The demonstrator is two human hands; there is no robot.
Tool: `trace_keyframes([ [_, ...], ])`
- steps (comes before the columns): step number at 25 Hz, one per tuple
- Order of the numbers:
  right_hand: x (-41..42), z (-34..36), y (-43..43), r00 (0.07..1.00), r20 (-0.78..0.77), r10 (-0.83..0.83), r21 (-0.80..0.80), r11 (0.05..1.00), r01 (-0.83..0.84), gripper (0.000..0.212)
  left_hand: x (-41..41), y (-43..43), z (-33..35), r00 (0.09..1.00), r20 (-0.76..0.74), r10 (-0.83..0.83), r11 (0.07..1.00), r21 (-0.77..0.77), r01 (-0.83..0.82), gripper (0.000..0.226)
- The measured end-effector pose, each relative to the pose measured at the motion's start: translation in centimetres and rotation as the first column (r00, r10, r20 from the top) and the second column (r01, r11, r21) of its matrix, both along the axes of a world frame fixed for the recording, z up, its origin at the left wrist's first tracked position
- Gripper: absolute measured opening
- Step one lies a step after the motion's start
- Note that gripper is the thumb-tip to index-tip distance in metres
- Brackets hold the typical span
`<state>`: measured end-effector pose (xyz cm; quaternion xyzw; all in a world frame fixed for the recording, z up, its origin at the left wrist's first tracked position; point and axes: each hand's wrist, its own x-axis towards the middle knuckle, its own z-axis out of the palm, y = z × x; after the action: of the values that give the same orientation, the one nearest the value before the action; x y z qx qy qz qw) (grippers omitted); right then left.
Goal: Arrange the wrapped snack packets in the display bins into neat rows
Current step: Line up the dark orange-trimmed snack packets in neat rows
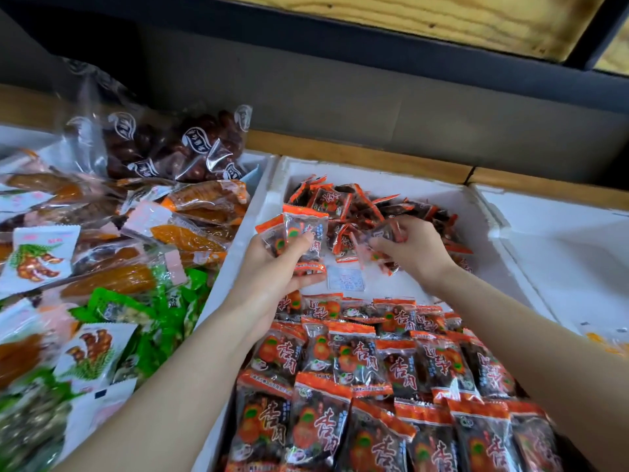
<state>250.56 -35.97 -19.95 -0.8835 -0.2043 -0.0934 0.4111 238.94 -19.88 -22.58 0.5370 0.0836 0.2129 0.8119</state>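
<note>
Foam bin (272, 185): one. Left hand (275, 264) grips at least two orange packets (303, 229). Right hand (412, 250) pinches one packet (388, 233) at the loose pile (357, 202) beyond it. Laid rows (374, 369) under both wrists: three.

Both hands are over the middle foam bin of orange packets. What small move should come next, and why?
Probably the right hand carries its packet over to the stack the left hand holds: the loose pile behind is jumbled, while the near rows are already neat.
</note>
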Motion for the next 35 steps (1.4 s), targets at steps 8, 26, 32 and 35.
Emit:
trace_keyframes([
  [8,-5.2,2.3,1.2,0.947,-0.159,0.278,0.379,0.903,-0.202,0.038,0.4,0.1,-0.5,0.994,-0.066,-0.082,0.997,-0.009,0.082,0.027],
  [26,-1.5,0.2,5.6,0.943,-0.226,0.243,0.099,0.969,-0.226,0.038,-0.2,1.4,-0.2,0.965,0.168,0.201,0.976,0.046,-0.211,0.058],
  [32,1.1,-5.1,8.2,0.898,-0.440,0.026,-0.094,0.993,-0.075,0.062,0.3,2.0,-0.7,0.970,0.142,0.196,0.979,0.032,-0.203,0.083],
  [35,1.7,-5.4,9.1,0.882,-0.470,0.024,0.023,1.000,-0.015,0.022,0.6,2.2,-0.8,0.967,0.152,0.205,0.977,0.025,-0.211,0.077],
])
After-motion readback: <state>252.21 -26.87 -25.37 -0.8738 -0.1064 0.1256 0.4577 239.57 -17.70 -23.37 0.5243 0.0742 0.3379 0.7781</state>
